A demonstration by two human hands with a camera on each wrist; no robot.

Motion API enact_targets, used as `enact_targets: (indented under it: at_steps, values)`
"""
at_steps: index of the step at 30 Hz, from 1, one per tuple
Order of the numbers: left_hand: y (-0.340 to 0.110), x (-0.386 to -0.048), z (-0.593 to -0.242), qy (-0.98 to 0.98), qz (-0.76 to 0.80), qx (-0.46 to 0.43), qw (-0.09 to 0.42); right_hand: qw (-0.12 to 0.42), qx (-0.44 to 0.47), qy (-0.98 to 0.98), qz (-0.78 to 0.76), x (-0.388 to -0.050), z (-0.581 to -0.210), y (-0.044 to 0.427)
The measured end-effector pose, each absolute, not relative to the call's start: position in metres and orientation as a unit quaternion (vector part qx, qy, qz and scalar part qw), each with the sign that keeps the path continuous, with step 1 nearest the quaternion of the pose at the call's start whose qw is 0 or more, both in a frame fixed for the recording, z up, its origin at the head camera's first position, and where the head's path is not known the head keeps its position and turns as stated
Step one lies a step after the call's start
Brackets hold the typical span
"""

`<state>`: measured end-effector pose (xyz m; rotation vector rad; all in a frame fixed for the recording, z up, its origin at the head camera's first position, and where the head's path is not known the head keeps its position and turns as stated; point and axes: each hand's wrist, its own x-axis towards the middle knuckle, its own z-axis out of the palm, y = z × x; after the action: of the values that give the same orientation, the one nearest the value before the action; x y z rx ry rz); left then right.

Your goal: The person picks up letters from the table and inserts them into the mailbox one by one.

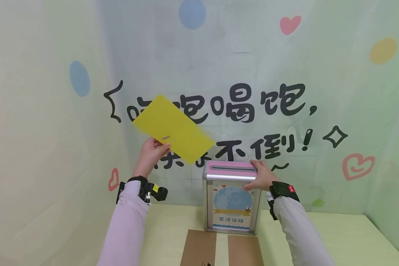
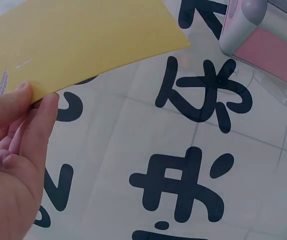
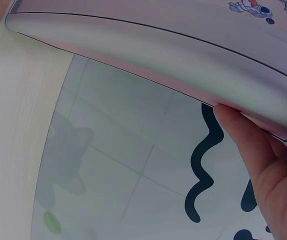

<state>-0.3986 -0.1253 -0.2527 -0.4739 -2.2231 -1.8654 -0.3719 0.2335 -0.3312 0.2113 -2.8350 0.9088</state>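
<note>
My left hand [image 1: 151, 155] pinches the lower edge of a yellow envelope [image 1: 174, 127] between thumb and fingers. The envelope is tilted in the air, up and to the left of a letter box [image 1: 232, 199]. In the left wrist view a small printed feather marks the yellow envelope [image 2: 93, 45] near the thumb. The box stands upright, with a silver frame, a pink top and a long slot [image 1: 232, 168]. My right hand [image 1: 265, 176] grips its upper right corner, thumb over the front and fingers at the top. In the right wrist view part of that hand [image 3: 273, 170] is cut off.
Two brown envelopes [image 1: 199, 245] lie side by side on the pale table [image 1: 345, 240] before the letter box. Close behind the box rises a printed wall [image 1: 219, 55] with black characters and hearts. Another wall [image 1: 46, 147] stands at the left.
</note>
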Motion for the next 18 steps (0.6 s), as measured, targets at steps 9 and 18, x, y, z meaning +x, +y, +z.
enact_targets:
  at_steps: [9,18]
  values:
    - [-0.091,-0.402,-0.244,-0.744,-0.636,-0.179,0.098,0.070,0.061,-0.947,0.308,-0.372,-0.333,0.234]
    - [-0.058,-0.409,-0.245,-0.748,-0.631,-0.181,0.096,0.081,0.066,-0.946,0.306,-0.380,-0.338,0.238]
